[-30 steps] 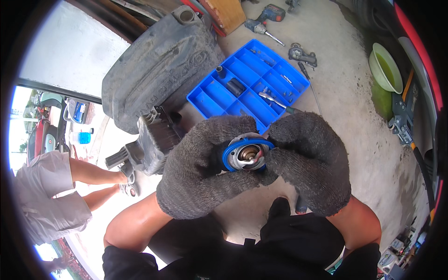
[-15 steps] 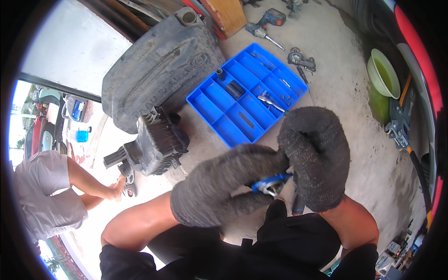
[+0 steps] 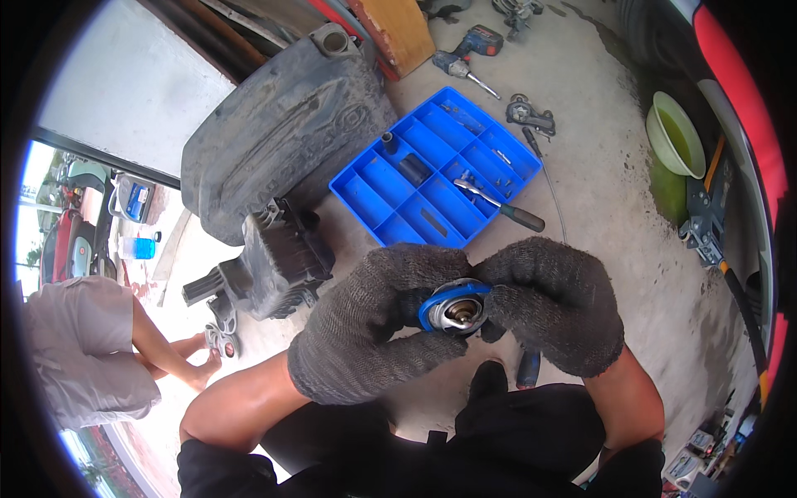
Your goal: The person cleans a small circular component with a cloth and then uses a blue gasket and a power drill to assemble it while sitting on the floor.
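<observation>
Both my hands wear grey knit gloves and meet at chest height over a concrete floor. Between them is a small round metal part with a blue ring [image 3: 453,309] around its rim. My left hand [image 3: 374,332] grips it from the left with thumb and fingers. My right hand [image 3: 554,300] pinches its right side. The part's shiny metal centre faces up toward me. My dark trouser legs show below.
A blue compartment tray [image 3: 390,195] with sockets and a ratchet lies ahead. A dark plastic tank [image 3: 282,133] and a black finned engine part [image 3: 278,261] sit to the left. A cordless drill [image 3: 469,46], a green bowl [image 3: 677,133] and a crouching person [image 3: 91,353] are around.
My hands dropped lower and turned over half a second ago, hiding the part. Now they are back up with the blue-ringed part facing me.
</observation>
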Available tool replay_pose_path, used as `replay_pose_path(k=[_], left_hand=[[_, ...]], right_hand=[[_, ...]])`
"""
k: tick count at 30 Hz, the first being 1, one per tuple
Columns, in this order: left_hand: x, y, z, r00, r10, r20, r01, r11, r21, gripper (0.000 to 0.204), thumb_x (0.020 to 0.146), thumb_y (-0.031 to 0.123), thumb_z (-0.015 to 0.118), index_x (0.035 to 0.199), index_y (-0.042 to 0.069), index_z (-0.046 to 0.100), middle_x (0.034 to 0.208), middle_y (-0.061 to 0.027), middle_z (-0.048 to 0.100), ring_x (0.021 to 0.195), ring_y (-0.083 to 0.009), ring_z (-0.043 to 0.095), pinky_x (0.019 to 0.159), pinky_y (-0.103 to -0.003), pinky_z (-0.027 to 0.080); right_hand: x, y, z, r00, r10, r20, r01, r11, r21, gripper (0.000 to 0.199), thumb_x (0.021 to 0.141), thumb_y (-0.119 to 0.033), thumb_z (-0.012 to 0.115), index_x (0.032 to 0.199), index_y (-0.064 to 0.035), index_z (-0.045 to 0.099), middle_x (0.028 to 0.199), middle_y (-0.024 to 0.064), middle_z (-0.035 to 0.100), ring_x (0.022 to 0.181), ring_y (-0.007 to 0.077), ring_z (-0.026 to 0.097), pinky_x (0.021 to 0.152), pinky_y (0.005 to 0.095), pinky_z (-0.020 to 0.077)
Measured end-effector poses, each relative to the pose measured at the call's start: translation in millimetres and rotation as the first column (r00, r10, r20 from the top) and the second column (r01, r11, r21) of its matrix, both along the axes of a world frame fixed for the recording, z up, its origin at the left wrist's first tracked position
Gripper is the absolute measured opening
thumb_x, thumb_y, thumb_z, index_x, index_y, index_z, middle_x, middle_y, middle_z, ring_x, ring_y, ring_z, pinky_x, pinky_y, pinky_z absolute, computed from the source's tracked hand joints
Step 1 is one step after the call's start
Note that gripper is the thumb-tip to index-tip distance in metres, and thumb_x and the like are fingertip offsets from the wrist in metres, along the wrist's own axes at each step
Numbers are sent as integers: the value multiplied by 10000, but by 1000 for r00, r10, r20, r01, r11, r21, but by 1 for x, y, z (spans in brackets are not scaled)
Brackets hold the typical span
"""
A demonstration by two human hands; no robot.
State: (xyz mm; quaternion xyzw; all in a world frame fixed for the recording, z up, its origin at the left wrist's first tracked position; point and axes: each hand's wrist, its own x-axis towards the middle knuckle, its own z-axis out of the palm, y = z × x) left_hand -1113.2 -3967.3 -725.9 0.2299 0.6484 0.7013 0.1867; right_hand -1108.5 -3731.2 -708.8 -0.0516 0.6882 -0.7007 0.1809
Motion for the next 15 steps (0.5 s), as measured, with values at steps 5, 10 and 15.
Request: replay_pose_path(k=[5, 10, 15], left_hand=[[1, 0, 4, 999, 23, -28, -25, 997, -79, 637, 794, 8, 819, 1334, -10, 480, 1260, -171, 600, 1136, -244, 630, 943, -386, 540], [1, 3, 12, 1000, 8, -24, -11, 989, -145, 624, 806, 4, 809, 1343, -13, 493, 1247, -165, 614, 1117, -221, 636, 936, -377, 541], [3, 2, 13, 1000, -16, 16, 20, 973, -231, 587, 827, 18, 798, 1340, -25, 517, 1208, -150, 644, 1084, -201, 649, 921, -361, 548]], right_hand=[[7, -6, 4, 996, -84, 3, 83, 991, 107, 120, 932, -72, 672, 1023, 6, 664, 822, 74, 679, 696, 114, 664, 657, 270, 536], [14, -13, 2, 976, -182, -118, 192, 978, 84, 121, 927, -54, 668, 1032, 3, 652, 846, 82, 673, 711, 113, 665, 657, 281, 535], [11, -14, -12, 970, -145, -195, 165, 982, 90, 126, 918, -52, 685, 1026, 2, 649, 852, 61, 666, 757, 110, 664, 654, 268, 534]])
